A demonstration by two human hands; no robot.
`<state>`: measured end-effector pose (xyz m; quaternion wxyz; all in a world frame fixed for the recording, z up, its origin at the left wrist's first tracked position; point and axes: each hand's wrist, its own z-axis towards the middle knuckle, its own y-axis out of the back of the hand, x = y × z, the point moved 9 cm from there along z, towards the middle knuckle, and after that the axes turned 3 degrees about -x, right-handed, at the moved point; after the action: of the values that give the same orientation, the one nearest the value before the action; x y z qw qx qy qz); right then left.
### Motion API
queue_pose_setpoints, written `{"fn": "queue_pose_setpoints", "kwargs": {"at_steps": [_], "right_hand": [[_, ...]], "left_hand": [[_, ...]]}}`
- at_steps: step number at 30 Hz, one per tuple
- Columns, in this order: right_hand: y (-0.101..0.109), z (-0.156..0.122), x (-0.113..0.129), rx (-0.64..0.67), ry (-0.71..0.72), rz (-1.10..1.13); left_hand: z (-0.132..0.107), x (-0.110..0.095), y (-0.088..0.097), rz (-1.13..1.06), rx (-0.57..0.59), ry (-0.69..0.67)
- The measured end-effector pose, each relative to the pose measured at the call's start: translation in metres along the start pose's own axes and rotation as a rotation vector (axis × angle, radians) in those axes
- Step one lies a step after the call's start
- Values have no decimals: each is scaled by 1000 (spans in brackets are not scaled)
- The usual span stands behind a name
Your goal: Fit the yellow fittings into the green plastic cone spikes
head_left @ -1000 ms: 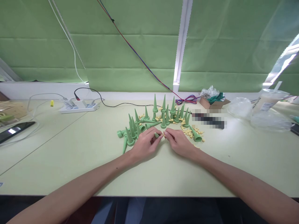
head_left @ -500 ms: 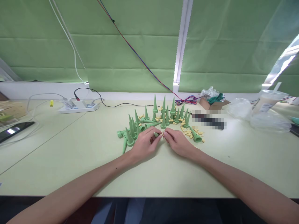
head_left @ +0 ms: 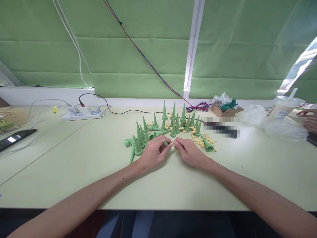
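Observation:
My left hand (head_left: 154, 152) is closed around a green plastic cone-shaped spike (head_left: 165, 142), whose tip shows between thumb and fingers. The rest of that spike is hidden in the hand. Just to its right, my right hand (head_left: 189, 151) is closed in a pinch, its fingertips a small gap from the left ones. Whatever it pinches is too small to make out. Beyond both hands stand several upright green spikes (head_left: 164, 110), with others lying on their sides. Small yellow plastic pieces (head_left: 199, 141) are scattered among them, and a green spike (head_left: 208, 144) lies beside these on the right.
A power strip (head_left: 85, 114) with plugs and a phone (head_left: 17, 138) are at left. Back right are a cardboard box (head_left: 226, 111), coiled wires (head_left: 200, 106) and a drink cup (head_left: 282, 109) in plastic. Another person's hands (head_left: 309, 119) show at the right edge.
My fingertips have parted slightly, and the spike's tip has shifted a little in my left hand. Another person's hands have come into view at the right edge.

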<state>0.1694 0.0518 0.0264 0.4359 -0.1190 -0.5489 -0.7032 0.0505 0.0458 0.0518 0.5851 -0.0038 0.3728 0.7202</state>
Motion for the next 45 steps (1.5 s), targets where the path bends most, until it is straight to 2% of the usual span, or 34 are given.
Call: {"fn": "queue_pose_setpoints", "kwargs": {"at_steps": [7,22,34,45], "right_hand": [[-1,1,0,4,-21,54],[-23,1,-21,88,-200,486],[-33,-3,-21,189,-363,787],[-30,-6,-13,207,-451,855]], "left_hand": [[1,-7,0,8,23,-36],[-1,-19,-1,130,46,-192],[-4,-18,-4,175,63,-204],[-6,-19,-5,246,66,-231]]}}
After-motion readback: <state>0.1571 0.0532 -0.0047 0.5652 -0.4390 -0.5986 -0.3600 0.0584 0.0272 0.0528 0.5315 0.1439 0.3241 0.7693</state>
